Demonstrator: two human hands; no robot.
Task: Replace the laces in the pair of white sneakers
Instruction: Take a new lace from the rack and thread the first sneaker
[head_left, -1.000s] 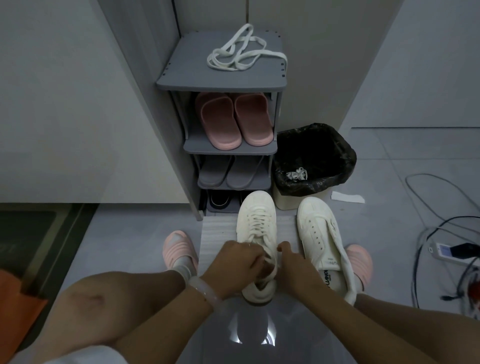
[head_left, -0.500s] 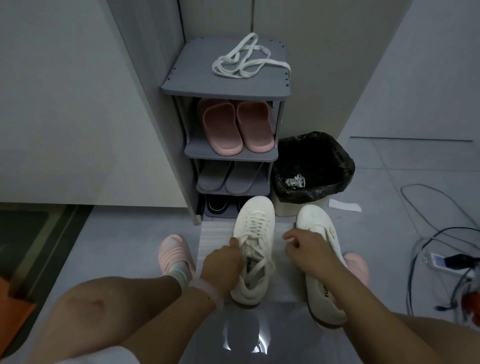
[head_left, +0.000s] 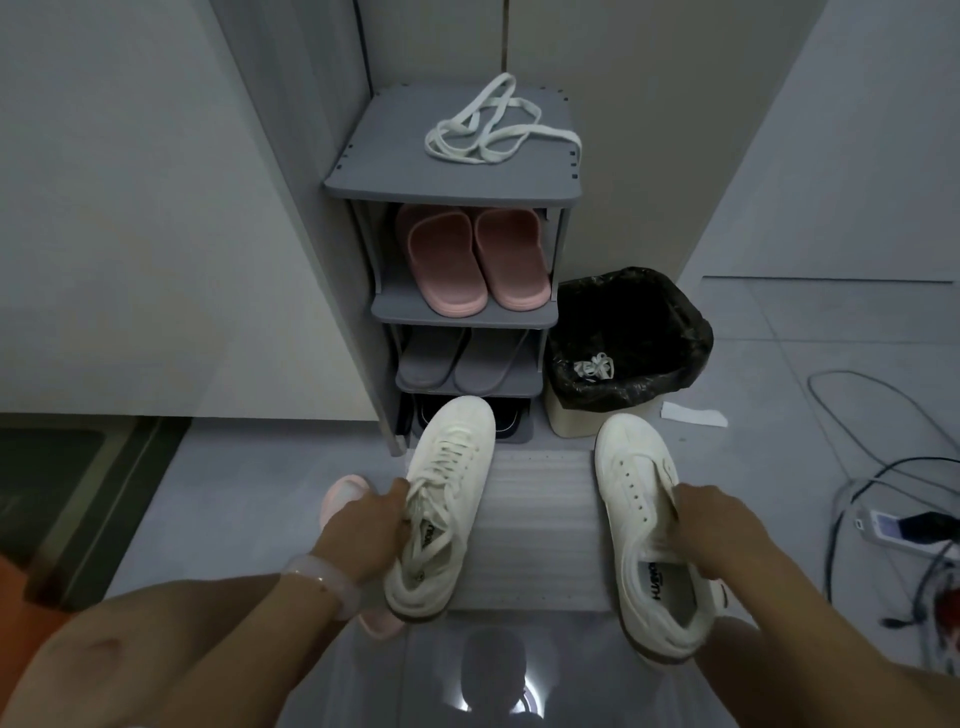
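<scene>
Two white sneakers are in front of me on the floor. The left sneaker (head_left: 447, 499) is laced, and my left hand (head_left: 363, 525) grips its left side near the tongue. The right sneaker (head_left: 644, 525) has bare eyelets with no lace, and my right hand (head_left: 722, 530) grips its right side at the collar. A loose white lace (head_left: 493, 130) lies coiled on top of the grey shoe rack (head_left: 452, 182). Another white lace (head_left: 595, 366) lies inside the black-lined bin (head_left: 628, 343).
A pale ribbed mat (head_left: 540, 519) lies between the sneakers. The rack holds pink slippers (head_left: 472, 260) and grey slippers (head_left: 457, 358). Cables and a power strip (head_left: 893, 530) lie on the floor at right. A paper scrap (head_left: 693, 414) lies beside the bin.
Both hands left the laced sneaker's bow. My right hand moved over to the unlaced sneaker and drew it rightward, and my left hand shifted the laced sneaker to the left, so the pair stands farther apart.
</scene>
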